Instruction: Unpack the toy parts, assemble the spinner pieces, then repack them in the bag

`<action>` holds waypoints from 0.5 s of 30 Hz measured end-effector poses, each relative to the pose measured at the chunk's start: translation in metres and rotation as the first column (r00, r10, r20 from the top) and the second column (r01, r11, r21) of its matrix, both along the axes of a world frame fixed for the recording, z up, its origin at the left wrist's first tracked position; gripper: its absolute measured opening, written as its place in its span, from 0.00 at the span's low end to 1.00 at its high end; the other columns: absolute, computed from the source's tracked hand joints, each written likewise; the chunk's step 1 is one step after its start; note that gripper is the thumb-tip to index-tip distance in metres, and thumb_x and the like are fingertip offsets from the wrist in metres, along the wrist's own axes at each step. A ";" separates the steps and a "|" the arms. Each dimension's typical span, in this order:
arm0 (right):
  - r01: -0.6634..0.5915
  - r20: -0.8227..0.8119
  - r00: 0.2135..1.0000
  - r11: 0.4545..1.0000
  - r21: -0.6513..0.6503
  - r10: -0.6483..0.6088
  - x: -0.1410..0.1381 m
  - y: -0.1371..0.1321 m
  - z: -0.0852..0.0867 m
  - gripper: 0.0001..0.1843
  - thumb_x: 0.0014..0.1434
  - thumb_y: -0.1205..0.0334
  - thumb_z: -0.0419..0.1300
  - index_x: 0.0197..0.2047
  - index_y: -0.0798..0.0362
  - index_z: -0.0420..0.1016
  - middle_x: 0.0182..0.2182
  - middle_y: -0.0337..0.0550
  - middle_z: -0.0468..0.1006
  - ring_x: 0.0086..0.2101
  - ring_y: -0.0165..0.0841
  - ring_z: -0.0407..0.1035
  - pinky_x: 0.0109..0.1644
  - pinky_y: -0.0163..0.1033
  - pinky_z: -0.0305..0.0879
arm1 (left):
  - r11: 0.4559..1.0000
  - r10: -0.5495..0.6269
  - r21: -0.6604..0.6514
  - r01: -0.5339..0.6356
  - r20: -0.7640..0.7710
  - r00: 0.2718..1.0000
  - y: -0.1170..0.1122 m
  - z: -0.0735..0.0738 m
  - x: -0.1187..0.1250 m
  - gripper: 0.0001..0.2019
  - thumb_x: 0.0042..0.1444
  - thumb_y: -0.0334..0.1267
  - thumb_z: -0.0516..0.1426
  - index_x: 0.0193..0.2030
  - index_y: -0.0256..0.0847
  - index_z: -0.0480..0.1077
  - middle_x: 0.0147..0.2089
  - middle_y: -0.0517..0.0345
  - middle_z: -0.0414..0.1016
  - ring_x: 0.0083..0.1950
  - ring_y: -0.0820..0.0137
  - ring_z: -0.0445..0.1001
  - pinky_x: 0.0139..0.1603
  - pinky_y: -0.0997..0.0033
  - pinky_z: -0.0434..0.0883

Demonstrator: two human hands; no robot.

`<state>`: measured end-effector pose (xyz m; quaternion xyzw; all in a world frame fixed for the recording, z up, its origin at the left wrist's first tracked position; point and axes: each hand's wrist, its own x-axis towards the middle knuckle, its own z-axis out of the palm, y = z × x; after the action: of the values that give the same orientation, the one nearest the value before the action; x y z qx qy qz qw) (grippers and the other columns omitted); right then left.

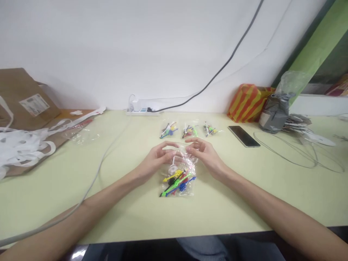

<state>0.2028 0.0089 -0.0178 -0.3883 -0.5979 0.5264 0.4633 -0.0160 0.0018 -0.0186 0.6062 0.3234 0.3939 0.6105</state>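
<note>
A small clear plastic bag (178, 179) filled with several coloured plastic pieces (yellow, green, red, blue) lies on the pale green table (122, 203) in front of me. My left hand (157, 159) pinches the bag's top edge from the left. My right hand (205, 154) pinches the same top edge from the right. Both hands have their fingers curled on the plastic. Three similar filled bags (168, 129) (189, 130) (210, 129) lie in a row just behind my hands.
A black phone (244, 136) lies to the right, near a red and yellow striped bag (248, 102) and a grey taped bundle (274, 110) with thin wires. A white power strip (143, 110) sits at the wall. White strips (24, 146), an empty clear bag (81, 134) and brown cardboard (19, 98) are at the left.
</note>
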 end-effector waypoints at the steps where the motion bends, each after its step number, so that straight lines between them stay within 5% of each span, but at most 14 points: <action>1: -0.001 0.000 1.000 1.000 -0.005 0.001 -0.002 0.000 -0.003 0.21 0.56 0.47 0.67 0.42 0.56 0.75 0.29 0.41 0.75 0.31 0.30 0.69 0.37 0.37 0.66 | 0.999 0.040 0.021 -0.039 -0.028 0.999 0.001 0.000 -0.001 0.20 0.62 0.48 0.63 0.56 0.39 0.69 0.49 0.43 0.81 0.49 0.55 0.81 0.52 0.57 0.75; 3: -0.002 0.003 1.000 1.000 0.017 0.002 -0.006 0.002 -0.007 0.20 0.56 0.45 0.66 0.34 0.57 0.75 0.24 0.38 0.72 0.26 0.28 0.65 0.32 0.36 0.63 | 0.993 0.108 0.045 -0.106 -0.057 0.993 0.004 0.000 -0.004 0.20 0.61 0.47 0.63 0.56 0.39 0.69 0.46 0.43 0.82 0.49 0.55 0.81 0.52 0.58 0.75; 6: 0.014 -0.040 0.999 0.995 0.096 -0.010 -0.010 0.003 -0.007 0.16 0.57 0.50 0.65 0.39 0.55 0.77 0.23 0.36 0.71 0.23 0.28 0.64 0.30 0.36 0.63 | 0.991 0.130 -0.023 -0.131 -0.026 0.991 0.009 0.003 -0.009 0.20 0.60 0.44 0.62 0.56 0.40 0.69 0.46 0.43 0.82 0.48 0.53 0.82 0.49 0.58 0.76; 10: 0.033 -0.056 0.998 0.981 0.191 -0.023 -0.007 -0.003 -0.001 0.10 0.58 0.58 0.60 0.34 0.55 0.79 0.25 0.39 0.73 0.26 0.29 0.67 0.34 0.37 0.66 | 0.990 0.094 -0.107 -0.089 0.042 0.995 0.014 0.005 -0.013 0.11 0.56 0.44 0.60 0.36 0.37 0.70 0.38 0.47 0.81 0.41 0.54 0.83 0.41 0.62 0.76; 15: -0.026 0.004 1.000 0.964 0.265 0.026 -0.002 -0.006 0.001 0.20 0.65 0.53 0.54 0.31 0.56 0.79 0.30 0.45 0.78 0.32 0.34 0.71 0.42 0.41 0.68 | 0.993 0.116 -0.028 -0.117 -0.043 0.992 0.014 0.003 -0.012 0.17 0.56 0.48 0.63 0.30 0.39 0.62 0.33 0.52 0.80 0.38 0.59 0.82 0.36 0.69 0.74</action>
<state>0.2005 0.0032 -0.0171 -0.3151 -0.6682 0.4477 0.5038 -0.0277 0.0161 -0.0151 0.5849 0.3768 0.4112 0.5889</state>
